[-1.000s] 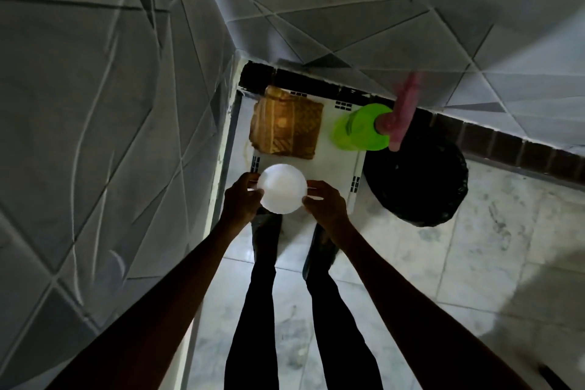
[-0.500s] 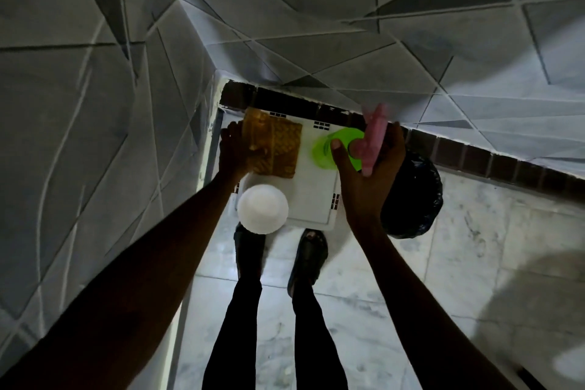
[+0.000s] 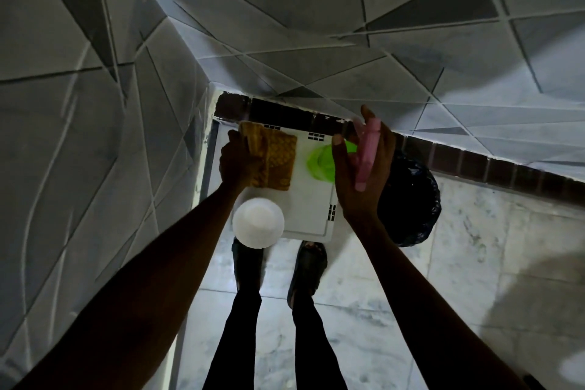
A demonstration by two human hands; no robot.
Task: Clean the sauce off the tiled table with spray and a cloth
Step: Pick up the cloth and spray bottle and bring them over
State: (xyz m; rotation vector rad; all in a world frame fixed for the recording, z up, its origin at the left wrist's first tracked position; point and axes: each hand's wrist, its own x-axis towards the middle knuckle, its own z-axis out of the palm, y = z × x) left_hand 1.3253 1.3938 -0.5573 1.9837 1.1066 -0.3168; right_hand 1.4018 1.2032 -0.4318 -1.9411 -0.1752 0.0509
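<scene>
White bowl (image 3: 258, 222) sits at the near left corner of the white table (image 3: 311, 215). Left hand (image 3: 235, 165) grips the left edge of the yellow-brown cloth (image 3: 275, 161), which lies at the table's far left. Right hand (image 3: 348, 190) is curled round the pink head of the spray bottle (image 3: 318, 165); the bottle's green body is over the table's far right. Black bin bag (image 3: 411, 199) is just beside the table.

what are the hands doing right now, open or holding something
Left hand: grips the yellow cloth at its left edge.
Right hand: holds the spray bottle by its pink head.
</scene>
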